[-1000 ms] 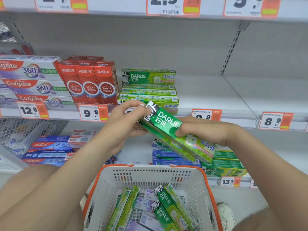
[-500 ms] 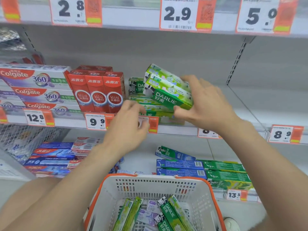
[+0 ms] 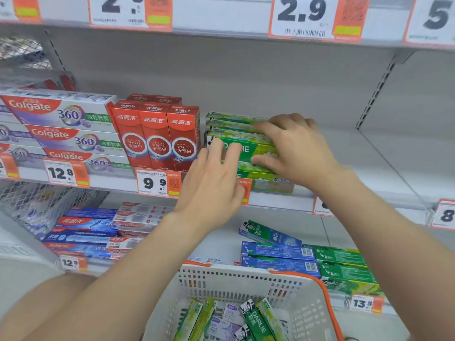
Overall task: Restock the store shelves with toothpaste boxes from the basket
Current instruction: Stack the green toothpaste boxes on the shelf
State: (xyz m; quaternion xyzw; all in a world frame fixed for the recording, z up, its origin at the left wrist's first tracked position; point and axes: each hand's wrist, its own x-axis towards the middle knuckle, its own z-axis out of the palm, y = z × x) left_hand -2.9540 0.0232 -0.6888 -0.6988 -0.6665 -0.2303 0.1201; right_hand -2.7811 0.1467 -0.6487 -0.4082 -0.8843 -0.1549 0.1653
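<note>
A stack of green Darlie toothpaste boxes (image 3: 256, 156) lies on the middle shelf (image 3: 369, 173), just right of the red boxes. My right hand (image 3: 298, 153) grips the top boxes of the stack, fingers curved over their top and thumb against the front face. My left hand (image 3: 211, 183) touches the left front of the stack with straight fingers. Below my arms is the white basket with an orange rim (image 3: 246, 276). It holds several more green Darlie boxes (image 3: 256, 321) and some pale purple ones.
Red upright toothpaste boxes (image 3: 157, 136) and stacked Colgate 360 boxes (image 3: 61, 124) fill the shelf to the left. The shelf right of the Darlie stack is bare. The lower shelf holds blue and green boxes (image 3: 278, 252). Price tags line the shelf edges.
My right hand carried the green Darlie boxes up from over the basket and set them on the shelf stack. My left hand let go and rose to the stack's front.
</note>
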